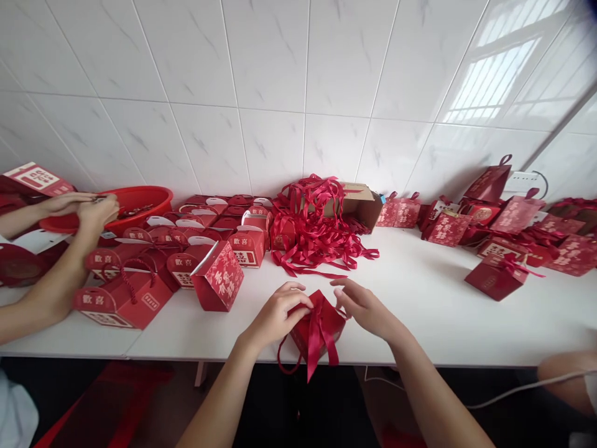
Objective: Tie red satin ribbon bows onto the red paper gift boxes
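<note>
A small red gift box (302, 328) stands at the front edge of the table before me, a red satin ribbon (316, 333) tied over its top with the tails hanging down its front. My left hand (282, 311) is at the box's left side, thumb and forefinger closed on the ribbon by the knot. On the right, my right hand (364, 306) hovers close to the box's top corner with its fingers apart; whether a fingertip touches the ribbon is unclear. A thin red loop (284, 361) hangs at the box's lower left.
Behind the box lies a heap of red ribbons (317, 233), spilling from a cardboard carton (368, 208). Several red boxes (128, 302) stand on the left, with a slanted one (218, 277). A co-worker's hands (96, 208) are over a red basin (161, 198). Tied boxes (497, 274) stand right.
</note>
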### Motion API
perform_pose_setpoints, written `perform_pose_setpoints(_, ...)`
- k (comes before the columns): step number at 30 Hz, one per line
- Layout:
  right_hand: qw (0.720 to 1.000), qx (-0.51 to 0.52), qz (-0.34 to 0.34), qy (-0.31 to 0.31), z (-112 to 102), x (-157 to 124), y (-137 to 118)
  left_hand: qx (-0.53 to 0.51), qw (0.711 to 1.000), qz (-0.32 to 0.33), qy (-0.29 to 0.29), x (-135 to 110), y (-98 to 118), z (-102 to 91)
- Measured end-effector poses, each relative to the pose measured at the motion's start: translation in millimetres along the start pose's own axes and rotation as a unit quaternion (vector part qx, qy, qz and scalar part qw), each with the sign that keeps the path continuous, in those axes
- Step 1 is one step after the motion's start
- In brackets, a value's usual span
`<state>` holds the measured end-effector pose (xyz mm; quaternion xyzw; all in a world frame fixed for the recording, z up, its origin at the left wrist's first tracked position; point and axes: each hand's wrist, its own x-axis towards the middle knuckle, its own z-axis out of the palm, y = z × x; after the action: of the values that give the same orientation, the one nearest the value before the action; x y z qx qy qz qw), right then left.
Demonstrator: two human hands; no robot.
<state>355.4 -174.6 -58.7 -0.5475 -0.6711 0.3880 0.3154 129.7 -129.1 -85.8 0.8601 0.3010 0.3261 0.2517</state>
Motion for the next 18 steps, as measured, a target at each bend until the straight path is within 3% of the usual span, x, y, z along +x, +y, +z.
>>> perform_pose_setpoints(4, 0.996, 0.033, -0.006, -0.077, 8.5, 34.0, 8.3, 0.031, 0.999, 0.008, -0.037, 4.1, 11.6, -11.9)
perform_pose_setpoints(8, 0.990, 0.044, -0.058, -0.123, 5.8, 34.2, 5.5, 0.060, 0.996, 0.005, -0.066, 10.5, 20.9, -18.8)
perform_pose_setpoints(13, 0.971, -0.110, -0.202, -0.064, 4.2, 10.6, 2.9, 0.095, 0.992, -0.020, -0.078, 11.2, 12.6, -22.6)
perform_pose_setpoints(18, 0.909, -0.325, -0.261, -0.013, 17.8, 0.5, 11.1, 0.112, 0.990, -0.030, -0.085, 10.5, 4.9, -24.7)
